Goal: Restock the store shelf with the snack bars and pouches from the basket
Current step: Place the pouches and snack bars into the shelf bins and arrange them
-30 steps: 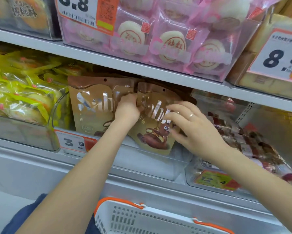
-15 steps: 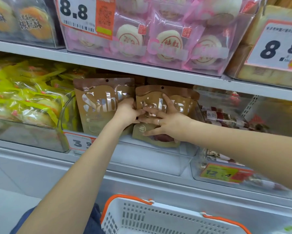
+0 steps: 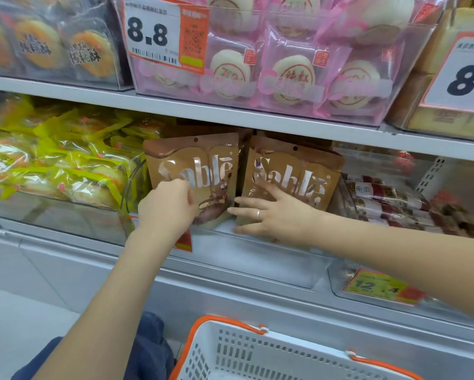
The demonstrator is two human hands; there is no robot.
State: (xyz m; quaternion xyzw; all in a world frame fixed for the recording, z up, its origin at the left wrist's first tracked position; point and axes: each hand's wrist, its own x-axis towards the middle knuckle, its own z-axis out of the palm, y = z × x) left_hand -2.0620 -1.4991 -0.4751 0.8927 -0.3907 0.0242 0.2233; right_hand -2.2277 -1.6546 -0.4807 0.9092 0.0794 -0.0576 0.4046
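Evidently light and crinkly, the left brown foil Sablé pouch [image 3: 193, 171] is pinched low by the left hand [image 3: 167, 207]; the right hand [image 3: 277, 215] presses straight fingers on its twin [image 3: 293, 174].

It's a shop: shelves [image 3: 257, 116] full of wrapped snacks w/ big price tags [image 3: 153, 34] like 8.8 & 12.4, plus a white shopping basket [image 3: 257, 355].

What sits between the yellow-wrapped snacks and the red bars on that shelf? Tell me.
In the head view, two brown Sable pouches: the left pouch under the left hand, the right pouch under the right hand.
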